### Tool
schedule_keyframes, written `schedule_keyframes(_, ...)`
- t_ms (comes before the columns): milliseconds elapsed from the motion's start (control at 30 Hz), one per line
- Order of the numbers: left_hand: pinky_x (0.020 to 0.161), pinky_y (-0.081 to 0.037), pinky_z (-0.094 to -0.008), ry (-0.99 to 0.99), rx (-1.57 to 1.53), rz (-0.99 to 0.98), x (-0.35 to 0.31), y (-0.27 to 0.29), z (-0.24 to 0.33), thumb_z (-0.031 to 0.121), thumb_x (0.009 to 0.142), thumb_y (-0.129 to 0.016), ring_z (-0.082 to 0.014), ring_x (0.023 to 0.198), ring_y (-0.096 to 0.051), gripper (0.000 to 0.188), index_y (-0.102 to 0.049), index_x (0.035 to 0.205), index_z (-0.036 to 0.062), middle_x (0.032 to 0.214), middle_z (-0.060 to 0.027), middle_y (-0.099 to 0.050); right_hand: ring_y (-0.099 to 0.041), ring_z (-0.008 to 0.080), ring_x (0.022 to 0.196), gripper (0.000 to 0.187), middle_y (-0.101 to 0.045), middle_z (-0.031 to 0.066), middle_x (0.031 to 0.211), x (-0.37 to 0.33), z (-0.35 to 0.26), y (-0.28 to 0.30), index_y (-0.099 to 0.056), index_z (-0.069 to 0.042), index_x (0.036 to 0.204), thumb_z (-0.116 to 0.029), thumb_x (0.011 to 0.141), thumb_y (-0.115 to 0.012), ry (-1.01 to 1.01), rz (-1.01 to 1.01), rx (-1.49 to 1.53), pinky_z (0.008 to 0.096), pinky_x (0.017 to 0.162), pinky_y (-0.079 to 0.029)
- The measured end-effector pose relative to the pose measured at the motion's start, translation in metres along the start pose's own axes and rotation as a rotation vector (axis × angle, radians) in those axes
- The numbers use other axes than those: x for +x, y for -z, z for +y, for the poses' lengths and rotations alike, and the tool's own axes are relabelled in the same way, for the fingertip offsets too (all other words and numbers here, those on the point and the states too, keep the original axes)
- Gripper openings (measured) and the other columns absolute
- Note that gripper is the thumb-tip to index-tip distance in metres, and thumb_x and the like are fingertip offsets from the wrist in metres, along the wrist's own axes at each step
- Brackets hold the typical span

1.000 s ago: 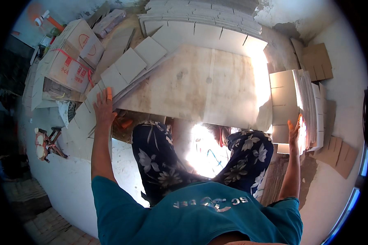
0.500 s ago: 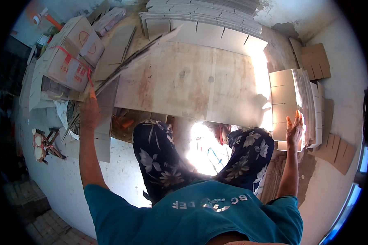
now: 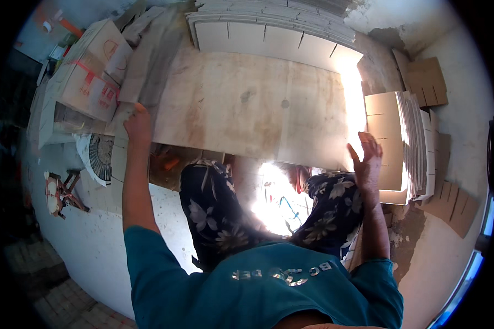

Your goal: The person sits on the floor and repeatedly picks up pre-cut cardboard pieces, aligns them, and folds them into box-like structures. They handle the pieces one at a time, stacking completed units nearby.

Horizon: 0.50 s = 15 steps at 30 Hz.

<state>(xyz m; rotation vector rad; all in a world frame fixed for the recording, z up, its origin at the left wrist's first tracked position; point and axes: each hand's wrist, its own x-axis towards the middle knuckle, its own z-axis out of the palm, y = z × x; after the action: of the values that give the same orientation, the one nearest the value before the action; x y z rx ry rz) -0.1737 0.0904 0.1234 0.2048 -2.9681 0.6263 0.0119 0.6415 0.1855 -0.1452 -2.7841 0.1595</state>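
Large pale beige rectangular board (image 3: 247,104) lies flat across the work surface before the person, left hand (image 3: 138,124) gripping its left edge with fingers curled, right hand (image 3: 366,159) open-fingered against its right corner, beside stacked white cardboard sheets (image 3: 409,142).

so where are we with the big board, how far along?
Looks done: flat slotted cardboard sheets are stacked at the far edge, more sheets on the person's right. In hand: the left hand is on the left edge of the large board; the right hand, fingers spread, is at its near right corner. Left: the board lies bare, nothing on it.
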Motion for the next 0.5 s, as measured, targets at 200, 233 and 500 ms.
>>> schedule_keyframes(200, 0.087, -0.044, -0.0565, -0.038, -0.266, -0.315, -0.032, 0.012, 0.02, 0.03, 0.073, -0.072, -0.0361, 0.125, -0.038, 0.088, -0.019, 0.141, 0.008, 0.14, -0.0157, -0.03, -0.054, 0.0264, 0.11, 0.038, -0.059, 0.0113, 0.115, -0.013, -0.031, -0.011, -0.055, -0.006, 0.117, -0.016, 0.082, -0.063, -0.005, -0.258, 0.141, 0.0472, 0.103, -0.029)
schedule_keyframes(233, 0.088, -0.043, -0.0566, -0.065, -0.232, -0.36, -0.039, 0.028, 0.018, 0.029, 0.071, -0.074, -0.0373, 0.128, -0.033, 0.094, -0.016, 0.142, 0.0089, 0.143, -0.0139, -0.024, -0.054, 0.0262, 0.11, 0.037, -0.06, 0.0115, 0.114, -0.013, -0.032, -0.014, -0.055, -0.006, 0.117, -0.015, 0.082, -0.062, 0.024, -0.284, 0.146, 0.047, 0.103, -0.03)
schedule_keyframes(500, 0.085, -0.046, -0.0551, -0.02, -0.053, -0.316, -0.05, -0.022, -0.008, 0.013, 0.075, -0.068, -0.043, 0.122, -0.038, 0.087, -0.013, 0.142, 0.0105, 0.143, -0.0142, -0.025, -0.058, 0.0293, 0.102, 0.031, -0.062, 0.0138, 0.108, -0.01, -0.027, -0.036, -0.057, -0.006, 0.112, -0.014, 0.083, -0.06, 0.154, -0.463, 0.277, 0.0419, 0.099, -0.036)
